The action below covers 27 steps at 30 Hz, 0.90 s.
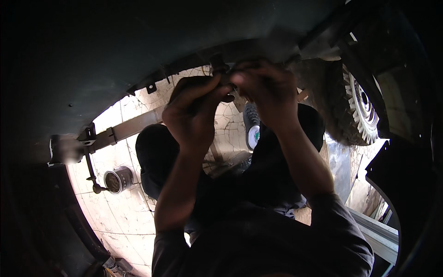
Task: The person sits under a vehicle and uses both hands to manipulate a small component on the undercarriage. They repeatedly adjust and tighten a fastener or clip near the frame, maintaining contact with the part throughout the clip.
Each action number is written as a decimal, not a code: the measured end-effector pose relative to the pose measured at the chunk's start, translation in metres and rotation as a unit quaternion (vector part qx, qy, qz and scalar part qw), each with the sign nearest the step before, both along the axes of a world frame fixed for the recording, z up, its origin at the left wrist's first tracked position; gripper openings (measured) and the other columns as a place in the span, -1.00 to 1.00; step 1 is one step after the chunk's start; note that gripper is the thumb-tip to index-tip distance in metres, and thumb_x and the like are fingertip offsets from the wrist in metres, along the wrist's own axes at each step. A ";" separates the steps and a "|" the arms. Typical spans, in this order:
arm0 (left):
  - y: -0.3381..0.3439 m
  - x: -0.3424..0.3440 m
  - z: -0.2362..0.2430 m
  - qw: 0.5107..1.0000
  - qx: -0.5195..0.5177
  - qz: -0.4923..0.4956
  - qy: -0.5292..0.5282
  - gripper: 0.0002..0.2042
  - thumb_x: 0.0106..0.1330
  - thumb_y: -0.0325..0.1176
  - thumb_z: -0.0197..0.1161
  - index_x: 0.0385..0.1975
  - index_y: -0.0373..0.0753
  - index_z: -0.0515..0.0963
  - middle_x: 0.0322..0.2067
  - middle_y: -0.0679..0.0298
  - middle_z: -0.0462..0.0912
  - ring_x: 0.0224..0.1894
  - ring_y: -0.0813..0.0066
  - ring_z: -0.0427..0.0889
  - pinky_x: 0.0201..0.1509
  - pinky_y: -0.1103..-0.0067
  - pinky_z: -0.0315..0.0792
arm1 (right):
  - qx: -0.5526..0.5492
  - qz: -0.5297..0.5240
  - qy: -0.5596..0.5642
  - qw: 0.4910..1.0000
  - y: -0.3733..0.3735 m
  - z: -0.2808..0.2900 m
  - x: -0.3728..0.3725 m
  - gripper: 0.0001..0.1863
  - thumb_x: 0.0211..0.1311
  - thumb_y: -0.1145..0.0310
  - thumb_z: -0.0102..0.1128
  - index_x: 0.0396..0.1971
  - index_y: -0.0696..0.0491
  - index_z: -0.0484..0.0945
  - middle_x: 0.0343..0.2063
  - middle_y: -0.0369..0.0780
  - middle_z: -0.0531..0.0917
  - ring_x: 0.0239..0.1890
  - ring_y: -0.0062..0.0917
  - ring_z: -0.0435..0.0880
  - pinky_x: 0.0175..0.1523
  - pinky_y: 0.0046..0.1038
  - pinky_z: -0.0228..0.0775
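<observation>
Both forearms reach up to the edge of a large dark curved panel (106, 69). My left hand (191, 113) is closed, its thumb and fingertips pinched together beside a small dark fitting (218, 63) at that edge. Close to it on the right, my right hand (272, 92) is also closed, its fingers bent in toward the same spot and slightly blurred. The fingertips of the two hands nearly meet. Whatever sits between them is in shadow and too small to name.
A metal bar (131, 127) runs past my left knee. Beyond it, an open can (118, 179) stands on cracked floor tiles (115, 212). A toothed ring wheel (362, 104) is at the right. A shoe (252, 127) shows between my knees, and pale metal rails (376, 233) lie lower right.
</observation>
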<state>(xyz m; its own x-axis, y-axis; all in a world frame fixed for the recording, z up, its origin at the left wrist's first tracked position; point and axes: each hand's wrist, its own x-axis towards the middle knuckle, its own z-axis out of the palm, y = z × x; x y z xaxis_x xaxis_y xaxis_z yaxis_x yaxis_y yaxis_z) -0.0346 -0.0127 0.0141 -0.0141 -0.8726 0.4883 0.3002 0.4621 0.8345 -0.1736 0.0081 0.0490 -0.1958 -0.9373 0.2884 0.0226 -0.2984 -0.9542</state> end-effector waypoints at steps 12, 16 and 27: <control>0.004 0.000 0.002 1.000 0.012 0.009 -0.021 -0.77 0.10 -0.70 0.36 -0.23 -0.39 0.66 -0.26 0.09 0.68 -0.25 0.42 0.71 -0.17 0.58 0.68 | 0.036 0.011 0.055 0.998 -0.006 0.012 -0.006 -0.86 0.18 0.44 0.37 -0.34 0.19 0.65 -0.49 -0.28 0.67 -0.55 -0.79 0.53 -0.49 -0.71 0.30; -0.001 0.004 0.002 0.996 -0.006 0.046 -0.078 -0.77 0.09 -0.69 0.38 -0.23 -0.39 0.66 -0.27 0.10 0.68 -0.27 0.46 0.71 -0.20 0.62 0.64 | 0.003 -0.019 0.002 1.000 0.003 0.007 0.002 -0.87 0.19 0.43 0.36 -0.37 0.19 0.67 -0.54 -0.29 0.66 -0.54 -0.78 0.54 -0.48 -0.72 0.30; -0.001 -0.001 -0.002 1.000 0.012 0.019 -0.021 -0.77 0.07 -0.70 0.40 -0.25 -0.39 0.67 -0.30 0.11 0.68 -0.26 0.44 0.71 -0.18 0.62 0.65 | -0.003 -0.038 0.087 0.996 -0.002 0.003 -0.002 -0.87 0.17 0.41 0.39 -0.40 0.16 0.67 -0.56 -0.34 0.65 -0.55 -0.79 0.53 -0.48 -0.72 0.29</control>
<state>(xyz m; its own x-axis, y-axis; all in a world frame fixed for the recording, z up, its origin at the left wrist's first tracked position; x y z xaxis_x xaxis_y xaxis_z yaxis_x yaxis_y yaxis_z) -0.0353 -0.0136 0.0119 -0.0001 -0.8842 0.4670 0.2475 0.4525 0.8567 -0.1753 0.0060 0.0522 -0.2125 -0.9198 0.3299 -0.1652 -0.2990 -0.9399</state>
